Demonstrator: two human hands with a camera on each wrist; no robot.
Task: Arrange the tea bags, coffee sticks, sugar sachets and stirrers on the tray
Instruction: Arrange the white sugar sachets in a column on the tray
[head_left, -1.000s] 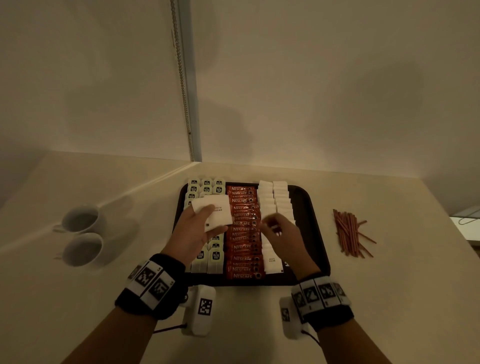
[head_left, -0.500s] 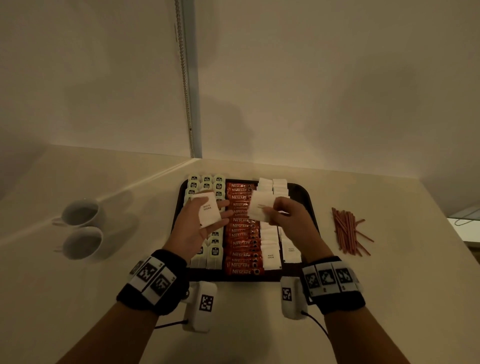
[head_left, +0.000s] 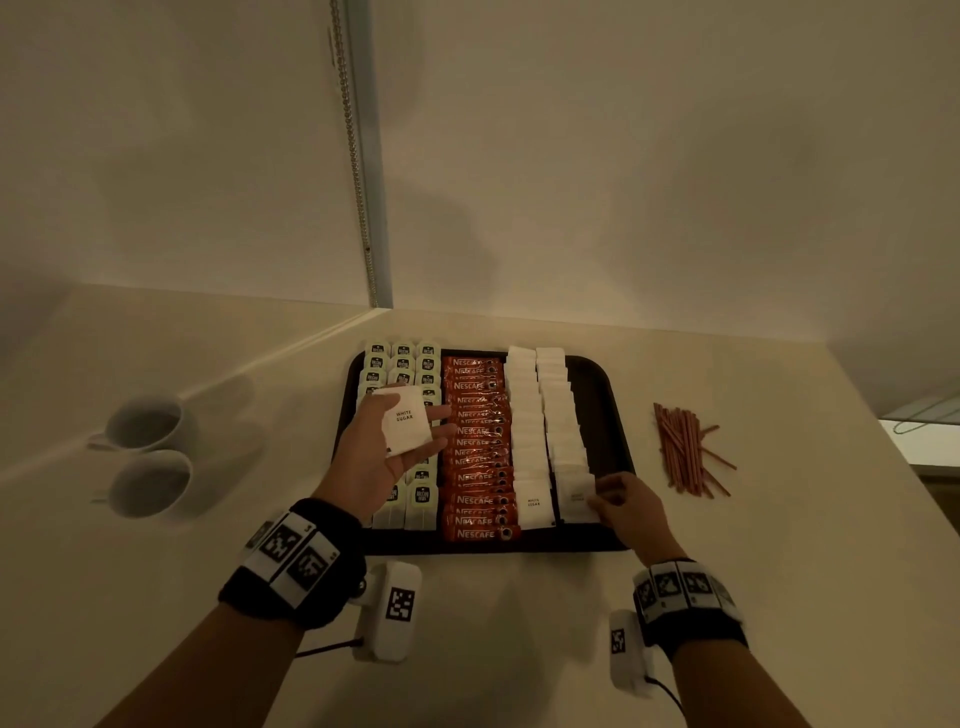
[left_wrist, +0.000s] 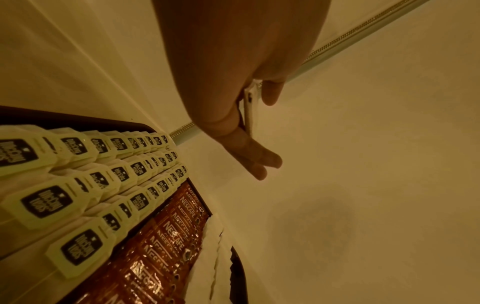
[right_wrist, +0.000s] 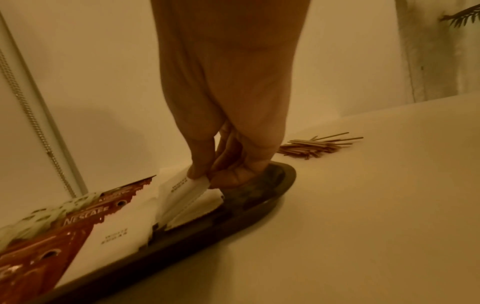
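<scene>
White cups (head_left: 148, 457) left of tray (head_left: 605, 395); brown stirrers (head_left: 685, 449) right, apart.

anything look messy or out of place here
The stirrers are the odd ones out: a loose, splayed pile on the counter to the right of the tray, not on it. The tea bags, coffee sticks and sugar sachets sit in neat rows.

Dim, warm yellowish light throughout. Soft shadows on the wall (head_left: 649, 171) beyond both hands. Small glare spots on the coffee sticks (head_left: 475, 441). Wide-angle bending at edges. Right wrist view soft, slightly blurred, grainy.
</scene>
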